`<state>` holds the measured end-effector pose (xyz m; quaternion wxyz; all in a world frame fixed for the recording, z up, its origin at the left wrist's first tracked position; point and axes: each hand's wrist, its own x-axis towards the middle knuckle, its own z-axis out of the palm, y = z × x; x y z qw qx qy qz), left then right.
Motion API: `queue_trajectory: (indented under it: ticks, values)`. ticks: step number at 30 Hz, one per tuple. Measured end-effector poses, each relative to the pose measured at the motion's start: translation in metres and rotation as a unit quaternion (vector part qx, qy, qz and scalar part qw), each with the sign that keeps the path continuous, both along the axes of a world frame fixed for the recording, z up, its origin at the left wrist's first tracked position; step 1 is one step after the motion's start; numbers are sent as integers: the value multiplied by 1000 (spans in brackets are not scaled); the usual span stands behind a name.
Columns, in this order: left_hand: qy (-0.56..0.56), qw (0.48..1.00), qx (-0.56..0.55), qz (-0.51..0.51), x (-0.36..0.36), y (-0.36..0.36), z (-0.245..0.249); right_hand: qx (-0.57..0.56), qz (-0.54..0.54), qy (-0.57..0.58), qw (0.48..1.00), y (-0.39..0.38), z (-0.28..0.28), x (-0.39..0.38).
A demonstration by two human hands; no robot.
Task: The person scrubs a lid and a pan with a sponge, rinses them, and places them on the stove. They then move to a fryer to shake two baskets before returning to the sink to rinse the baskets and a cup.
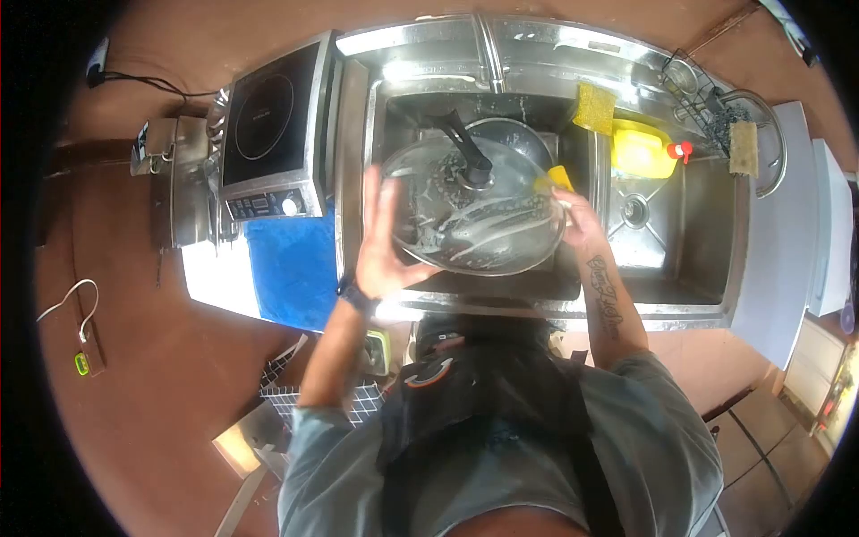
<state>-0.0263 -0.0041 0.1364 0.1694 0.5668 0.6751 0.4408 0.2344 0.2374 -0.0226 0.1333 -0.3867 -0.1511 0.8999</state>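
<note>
A soapy glass lid with a metal rim and a black upright handle is held over the left sink basin. My left hand grips the lid's left edge, with the thumb at the near rim and the fingers along the side. At the right rim, my right hand is closed on a yellow sponge pressed to the lid's edge. White suds streak the glass. Behind the lid, a round pan or bowl in the basin is partly hidden.
The faucet reaches over the left basin. A yellow bottle with a red cap lies in the right basin. A yellow scouring pad rests on the divider. Left stands an induction cooker; a wire rack is far right.
</note>
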Motion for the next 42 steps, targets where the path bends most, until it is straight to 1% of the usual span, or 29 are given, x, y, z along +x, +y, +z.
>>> queue_trajectory:
  ticks: [1, 2, 3, 5, 6, 7, 8, 9, 10, 11, 13, 15, 17, 18, 21, 22, 24, 25, 27, 29, 30, 31, 32, 35, 37, 38, 39, 41, 42]
  values:
    - [-212, 977, 5, 28, 0, -12, -23, 0, -4, 2, 1000, 5, 4, -3]
    - [-456, 870, 58, 177, 10, -11, -30, 36, -15, -33, 999, 10, 5, -3]
    - [-531, 818, 130, 176, 3, -22, -55, 75, -25, -66, 995, 17, 7, -7]
    - [-738, 662, 27, 124, -16, -4, -68, 79, 6, -46, 996, 29, 9, -6]
    - [-743, 653, -25, 146, -25, 5, -88, 101, 45, -34, 993, 37, 9, -7]
    - [-709, 675, -43, 200, -22, 18, -95, 120, 82, -25, 989, 41, 9, -8]
    - [-710, 678, -28, 188, -20, 20, -98, 226, 104, -70, 966, 42, 9, -8]
    - [-711, 682, -12, 173, -19, 25, -97, 227, 107, -70, 965, 38, 11, -14]
    - [-693, 693, -5, 199, -12, 35, -83, 472, 151, -223, 839, 23, 14, -24]
    - [-675, 702, 0, 227, -1, 41, -70, 670, 182, -350, 629, 0, 20, -33]
    - [-639, 714, 15, 285, 8, 54, -66, 681, 222, -300, 631, -65, 60, -50]
    - [-607, 719, -10, 339, 27, 70, -60, 813, 202, -143, 527, -124, 87, -69]
    - [-487, 806, -9, 336, 35, 63, -106, 840, 170, -144, 494, -116, 75, -103]
    - [-468, 805, 15, 365, 43, 64, -106, 864, 144, -145, 461, -104, 67, -118]
    - [-470, 814, 4, 342, 63, 67, -74, 753, 108, -163, 628, -56, 73, -153]
    - [-480, 810, 45, 334, 62, 69, -79, 753, 111, -162, 628, -66, 66, -149]
    - [-521, 781, 55, 339, 48, 77, -77, 835, 107, -75, 534, -84, 55, -143]
    - [-553, 750, 17, 362, 41, 70, -71, 798, 184, -25, 574, -105, 84, -123]
    - [-534, 769, -14, 353, 38, 58, -76, 750, 158, 25, 641, -125, 69, -110]
    - [-476, 801, -61, 357, 44, 54, -75, 794, 122, 12, 596, -106, 74, -134]
    - [-469, 844, 32, 259, 45, 52, -79, 827, 113, -11, 550, -89, 87, -150]
    - [-467, 846, 36, 256, 47, 54, -71, 794, 100, -71, 595, -74, 87, -174]
    - [-495, 829, -14, 258, 55, 52, -58, 791, 62, -103, 599, -53, 72, -200]
    - [-524, 814, -51, 245, 57, 40, -67, 664, 106, -190, 715, -3, 73, -239]
    - [-408, 889, -34, 206, 44, 36, -79, 786, 85, -71, 609, -28, 79, -231]
    - [-393, 893, -60, 209, 37, 33, -67, 821, 157, -33, 548, -49, 109, -220]
    - [-251, 949, -57, 184, 27, 25, -69, 873, 72, 32, 481, -76, 122, -207]
    - [-66, 982, -34, 175, 18, 16, -66, 894, 40, 115, 431, -94, 123, -198]
    - [-188, 966, -46, 175, 19, 15, -61, 917, 79, 99, 379, -82, 130, -201]
